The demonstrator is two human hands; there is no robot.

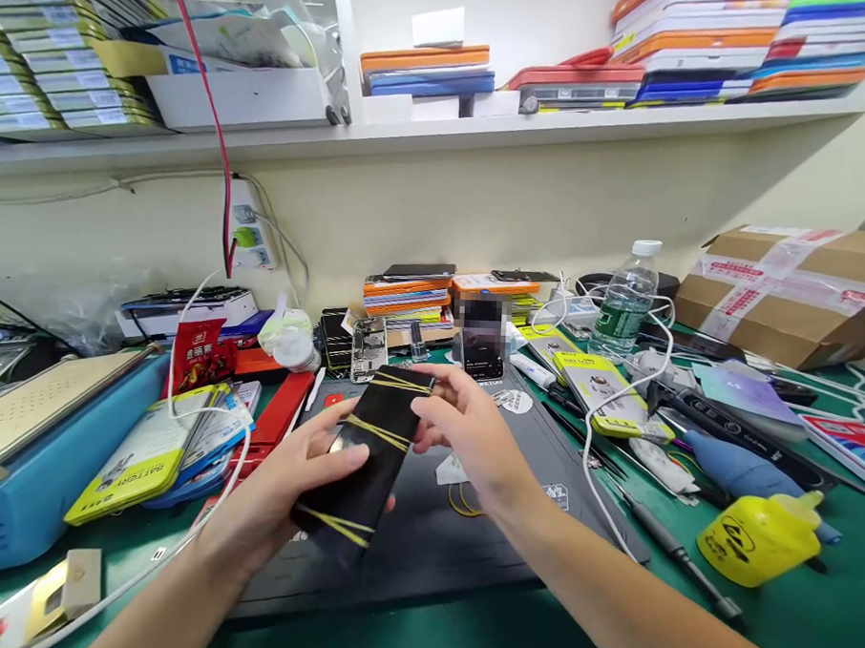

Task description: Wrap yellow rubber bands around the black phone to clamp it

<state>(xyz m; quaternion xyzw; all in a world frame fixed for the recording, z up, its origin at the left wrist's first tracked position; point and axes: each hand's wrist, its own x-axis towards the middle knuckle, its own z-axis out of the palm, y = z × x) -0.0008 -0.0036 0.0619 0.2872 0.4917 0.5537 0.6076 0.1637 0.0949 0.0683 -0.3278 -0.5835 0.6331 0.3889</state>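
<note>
A black smartphone (369,460) is held tilted above the dark grey work mat (422,562). Yellow rubber bands (379,432) wrap round it near its top, middle and lower end. My left hand (318,467) grips the phone from the left, thumb across its face and fingers partly hidden behind. At the top right edge, my right hand (461,421) has its thumb and fingers closed on the phone near the upper band. On the mat beside my right wrist lie loose rubber bands (464,502) and a small white piece (451,470).
An opened phone (369,350) and a propped phone (483,341) stand behind the mat. Left are a blue machine (53,479) and battery packs (147,455). Right are a screwdriver (670,545), a yellow bottle (759,539), a water bottle (625,304) and a white cable (591,446).
</note>
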